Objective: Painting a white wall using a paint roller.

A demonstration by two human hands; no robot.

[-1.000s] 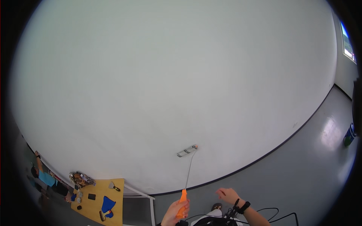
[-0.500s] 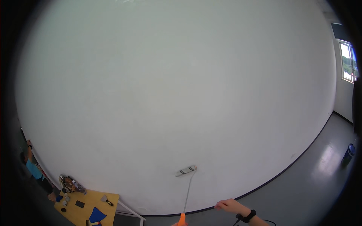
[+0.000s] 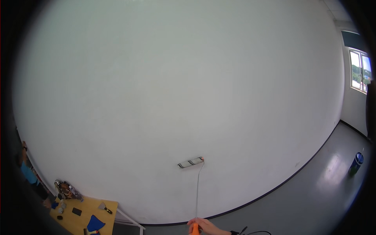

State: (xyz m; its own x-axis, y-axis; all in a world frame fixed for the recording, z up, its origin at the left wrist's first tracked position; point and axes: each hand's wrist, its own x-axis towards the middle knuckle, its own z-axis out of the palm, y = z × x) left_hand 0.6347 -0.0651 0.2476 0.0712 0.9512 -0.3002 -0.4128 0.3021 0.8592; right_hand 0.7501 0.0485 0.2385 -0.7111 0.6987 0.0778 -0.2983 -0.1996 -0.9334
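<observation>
My right hand (image 3: 205, 225), with a dark band at its wrist, is closed round the orange handle of a paint roller (image 3: 191, 162) at the lower edge. From the handle a thin metal rod rises to a pale roller sleeve with dark stripes. The sleeve lies slightly tilted against the low part of a large white wall (image 3: 188, 98), or very close to it. My left hand does not show; the lower end of the handle is cut off by the picture's edge.
At lower left a wooden table (image 3: 72, 225) carries a scraper (image 3: 105, 207), a blue piece (image 3: 95, 223), a dark flat object (image 3: 76, 211) and bottles. Beyond it stands a person in blue (image 3: 29, 172). A blue bucket (image 3: 356, 162) is on the grey floor at right, below a window (image 3: 359, 70).
My right hand has come in from the right and closed on the roller's handle. The roller sleeve is higher in the picture. My left hand, partly visible at the handle before, no longer shows.
</observation>
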